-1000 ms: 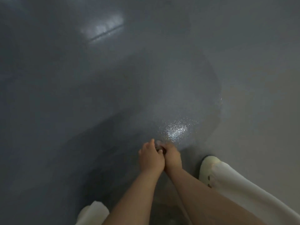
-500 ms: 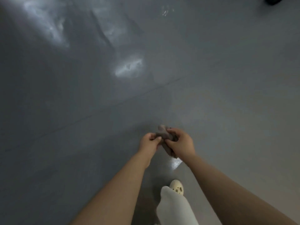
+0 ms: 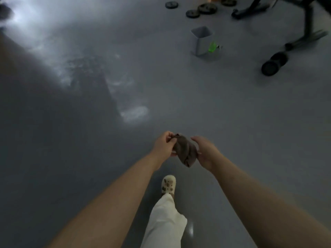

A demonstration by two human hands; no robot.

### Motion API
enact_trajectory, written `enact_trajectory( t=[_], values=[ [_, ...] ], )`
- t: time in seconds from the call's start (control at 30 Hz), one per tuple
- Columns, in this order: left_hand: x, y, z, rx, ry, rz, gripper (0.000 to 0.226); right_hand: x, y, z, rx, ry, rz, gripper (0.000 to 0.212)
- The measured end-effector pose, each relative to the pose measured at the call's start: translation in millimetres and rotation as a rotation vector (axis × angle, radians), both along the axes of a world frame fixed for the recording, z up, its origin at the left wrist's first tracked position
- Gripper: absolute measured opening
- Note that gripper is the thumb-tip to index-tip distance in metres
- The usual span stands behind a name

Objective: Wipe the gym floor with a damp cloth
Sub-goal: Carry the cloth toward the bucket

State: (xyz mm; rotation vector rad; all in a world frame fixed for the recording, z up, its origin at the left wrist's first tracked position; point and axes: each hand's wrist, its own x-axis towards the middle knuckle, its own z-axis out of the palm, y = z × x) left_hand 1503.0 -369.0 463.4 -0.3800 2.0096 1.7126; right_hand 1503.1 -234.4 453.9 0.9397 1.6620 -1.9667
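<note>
The bunched cloth is pinched between left hand and right hand, its length slanting down-right, well above the floor.

no readable text, labels or numbers anywhere

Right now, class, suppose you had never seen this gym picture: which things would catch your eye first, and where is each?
First, the two hands at centre: the left hand and the right hand grip a crumpled brown cloth in the air above the grey floor. Next, the bright green object beside a grey bin at upper right. Black weight plates lie beyond them.
</note>
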Motion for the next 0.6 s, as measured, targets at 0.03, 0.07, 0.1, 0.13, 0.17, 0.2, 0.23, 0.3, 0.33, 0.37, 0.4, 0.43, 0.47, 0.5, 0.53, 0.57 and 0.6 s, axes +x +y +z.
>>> enact_trajectory(
  t=[0.03,0.07,0.1,0.13,0.17,0.2,0.23,0.3,0.33,0.37,0.4,0.43,0.47,0.5,0.53,0.57,0.6],
  values=[
    [-31,6,-2,0.012,0.002,0.003,0.024,-30,9,-3,-0.014,-0.012,-0.032,0.034],
    [-65,12,-5,0.018,0.001,0.001,0.023,-61,19,-5,-0.040,-0.027,-0.050,0.035],
    [-97,19,-6,0.016,-0.008,-0.006,0.023,-91,28,-7,-0.074,-0.045,-0.058,0.036],
    [-127,27,-5,0.012,-0.019,-0.009,0.023,-119,38,-7,-0.113,-0.066,-0.057,0.034],
    [-156,36,-3,0.005,-0.029,-0.014,0.023,-148,47,-9,-0.144,-0.088,-0.060,0.026],
    [-185,45,0,0.000,-0.039,-0.019,0.024,-175,56,-8,-0.163,-0.108,-0.072,0.015],
    [-212,55,2,-0.002,-0.048,-0.018,0.025,-202,66,-7,-0.161,-0.125,-0.090,0.012],
    [-264,76,5,-0.012,-0.059,-0.004,0.025,-253,87,-1,-0.125,-0.146,-0.138,0.020],
    [-290,87,5,-0.025,-0.059,-0.001,0.023,-279,100,2,-0.117,-0.148,-0.155,0.021],
    [-316,100,5,-0.038,-0.060,-0.008,0.020,-305,115,3,-0.122,-0.150,-0.165,0.020],
    [-341,113,4,-0.043,-0.065,-0.022,0.018,-331,130,5,-0.134,-0.151,-0.164,0.020],
    [-366,128,3,-0.041,-0.069,-0.037,0.018,-359,146,6,-0.140,-0.149,-0.155,0.021],
    [-391,143,2,-0.036,-0.071,-0.051,0.019,-387,162,7,-0.143,-0.147,-0.135,0.020],
    [-417,160,1,-0.027,-0.071,-0.058,0.021,-414,179,8,-0.136,-0.142,-0.101,0.018],
    [-444,179,1,-0.035,-0.066,-0.065,0.023,-443,196,8,-0.116,-0.132,-0.054,0.016],
    [-471,196,2,-0.057,-0.052,-0.071,0.024,-471,212,8,-0.087,-0.113,0.002,0.015],
    [-498,214,1,-0.084,-0.035,-0.070,0.025,-499,229,8,-0.051,-0.090,0.065,0.015]
  ],
)
